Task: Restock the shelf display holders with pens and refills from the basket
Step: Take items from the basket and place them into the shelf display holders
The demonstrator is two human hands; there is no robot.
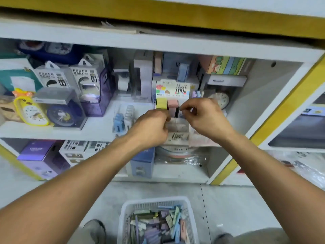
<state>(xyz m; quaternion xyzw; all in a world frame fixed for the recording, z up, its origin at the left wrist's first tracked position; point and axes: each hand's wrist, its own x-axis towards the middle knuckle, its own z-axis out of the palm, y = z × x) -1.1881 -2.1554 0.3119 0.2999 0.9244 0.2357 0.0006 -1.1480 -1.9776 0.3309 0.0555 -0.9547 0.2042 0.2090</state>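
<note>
A display holder (175,128) with a printed header card (173,88) stands on the middle shelf. A yellow pack (161,103) and a pink pack (172,103) stand upright in its slots. My left hand (152,128) is closed at the holder's front left, just below the yellow pack; what it grips is hidden. My right hand (204,117) pinches a small pale item at the holder's right slot. On the floor below sits a white plastic basket (156,203) filled with several pastel pen and refill packs (158,226).
The shelf (98,131) also carries power bank boxes (82,80), a yellow duck clock (30,110), a blue clock in a clear box (62,111), blue and white clips (123,118) and a round clock (222,100). Boxes fill the lower shelf. My shoes flank the basket.
</note>
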